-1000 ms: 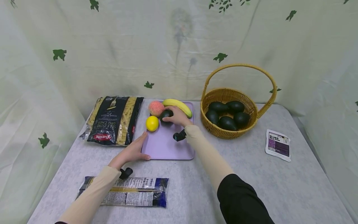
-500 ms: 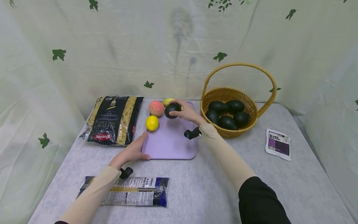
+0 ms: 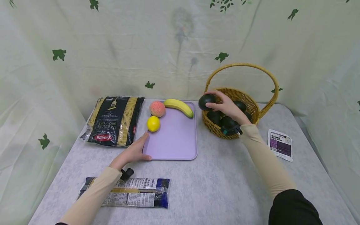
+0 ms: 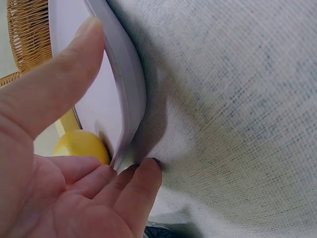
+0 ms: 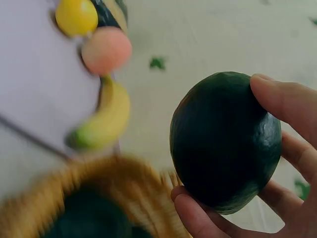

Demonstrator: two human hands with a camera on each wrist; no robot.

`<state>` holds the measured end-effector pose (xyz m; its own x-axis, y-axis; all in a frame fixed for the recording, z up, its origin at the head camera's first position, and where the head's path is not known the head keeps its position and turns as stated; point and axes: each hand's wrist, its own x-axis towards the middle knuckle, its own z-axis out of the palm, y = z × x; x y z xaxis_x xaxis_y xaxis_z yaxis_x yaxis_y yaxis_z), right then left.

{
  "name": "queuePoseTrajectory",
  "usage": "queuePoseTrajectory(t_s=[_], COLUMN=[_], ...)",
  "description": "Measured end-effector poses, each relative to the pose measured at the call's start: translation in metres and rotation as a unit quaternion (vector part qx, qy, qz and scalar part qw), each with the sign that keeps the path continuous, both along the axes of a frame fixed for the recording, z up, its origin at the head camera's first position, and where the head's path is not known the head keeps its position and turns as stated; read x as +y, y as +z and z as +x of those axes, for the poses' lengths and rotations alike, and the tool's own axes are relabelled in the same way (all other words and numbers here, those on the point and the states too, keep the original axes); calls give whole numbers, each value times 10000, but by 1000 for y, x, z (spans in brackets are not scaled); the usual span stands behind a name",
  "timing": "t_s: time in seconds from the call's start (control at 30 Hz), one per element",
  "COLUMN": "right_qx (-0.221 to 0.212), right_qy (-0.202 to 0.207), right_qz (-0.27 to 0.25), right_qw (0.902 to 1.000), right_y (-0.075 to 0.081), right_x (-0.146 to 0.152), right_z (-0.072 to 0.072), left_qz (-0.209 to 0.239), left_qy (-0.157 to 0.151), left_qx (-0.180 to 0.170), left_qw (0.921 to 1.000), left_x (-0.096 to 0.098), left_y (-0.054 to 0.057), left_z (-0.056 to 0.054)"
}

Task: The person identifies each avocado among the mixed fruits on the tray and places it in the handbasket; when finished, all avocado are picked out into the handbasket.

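Above the left side of the wicker basket [image 3: 210, 128], my right hand [image 3: 226, 106] holds a dark green avocado [image 3: 205, 102] between thumb and fingers. The right wrist view shows that avocado [image 5: 223, 144] close up, gripped at its sides. Several more avocados [image 3: 228, 122] lie in the basket, partly hidden by the hand. My left hand [image 3: 135, 152] rests at the near left corner of the lilac tray [image 3: 171, 143]. In the left wrist view its thumb [image 4: 79, 59] reaches across the tray's rim and its fingers lie along the side.
On the tray are a banana [image 3: 178, 107], a pink peach-like fruit [image 3: 157, 109] and a lemon [image 3: 153, 124]. A penne bag [image 3: 113, 122] lies left of it. Another long packet [image 3: 135, 192] lies in front, partly under the left forearm. A white-and-purple pouch [image 3: 279, 145] lies at right.
My right hand has lifted the avocado off the tray from beside the banana and carried it right to the basket. The left hand has stayed at the tray's corner.
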<state>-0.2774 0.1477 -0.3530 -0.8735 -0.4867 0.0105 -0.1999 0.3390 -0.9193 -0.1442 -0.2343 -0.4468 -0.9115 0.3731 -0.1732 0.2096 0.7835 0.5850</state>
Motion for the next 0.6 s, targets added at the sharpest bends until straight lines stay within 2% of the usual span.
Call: queuePoseTrajectory(t_s=[0.17, 0.4, 0.6], right_qx=[-37, -64, 45], right_qy=[-502, -1136, -1395], right_qz=[161, 160, 271], right_qw=[9986, 9934, 9898], right_y=[12, -15, -29], right_x=[36, 73, 80], right_z=[0, -28, -40], left_qz=[-17, -18, -46], left_qy=[11, 23, 10], left_qx=[-23, -38, -23], left_qw=[10000, 10000, 10000], left_x=[0, -1, 0], left_y=[0, -1, -1], left_z=[0, 0, 0])
